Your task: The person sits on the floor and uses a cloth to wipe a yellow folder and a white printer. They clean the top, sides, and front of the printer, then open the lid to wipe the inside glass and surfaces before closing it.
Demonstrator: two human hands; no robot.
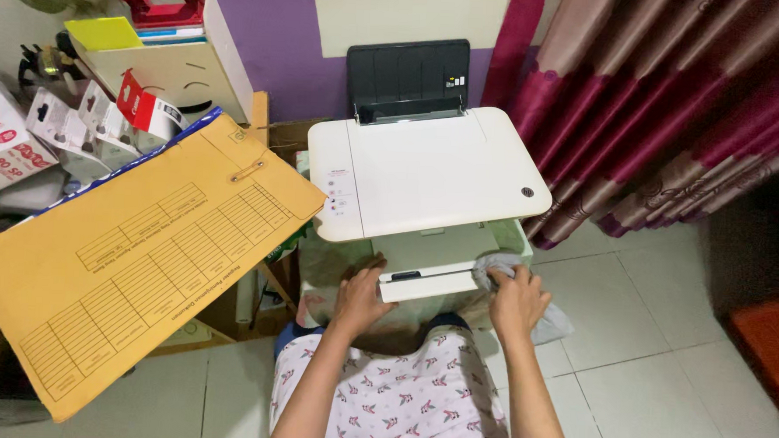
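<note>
Patterned fabric (399,399) over our lap sits closest, and both our forearms reach forward from it to the front of the white inkjet printer (426,172). Our left hand (361,298) lies spread and flat beside the left end of the printer's pulled-out output tray (426,282), pressing down rather than gripping anything. Our right hand (516,299) is closed around a grey cloth (495,267), held against the tray's right end.

We judge the tray the weak point: it juts out unsupported, so hard rubbing could bend or snap it. Pushing the cloth could also shift the printer on whatever it rests on, which we cannot see. At our left, a big brown envelope (134,260) leans out over the gap, and a nudge from our elbow could send it sliding to the tiled floor (655,362).
</note>
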